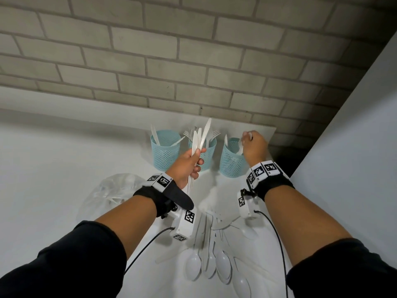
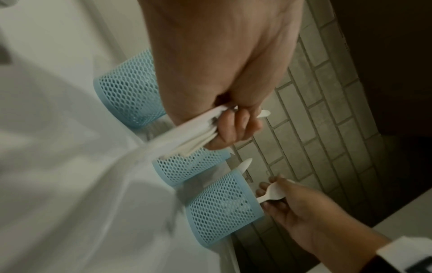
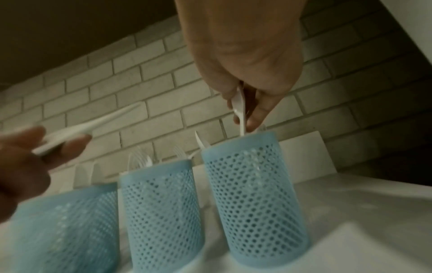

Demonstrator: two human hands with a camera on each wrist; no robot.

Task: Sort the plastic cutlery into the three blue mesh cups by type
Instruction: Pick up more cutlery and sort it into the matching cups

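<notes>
One spoon (image 3: 239, 109) pinched in right-hand fingers (image 3: 257, 110) over the right cup (image 3: 252, 194) — left hand (image 1: 189, 164) grips knives (image 1: 200, 136).

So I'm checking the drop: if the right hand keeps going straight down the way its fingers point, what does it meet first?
Probably the right-hand cup: the right hand holds a spoon handle-down at its mouth, fingertips just above the rim. Depth is uncertain.

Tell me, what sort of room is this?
Probably a kitchen or pantry corner, though hard to say: a white counter against a grey brick wall, with three blue mesh cups and loose plastic spoons.
</notes>
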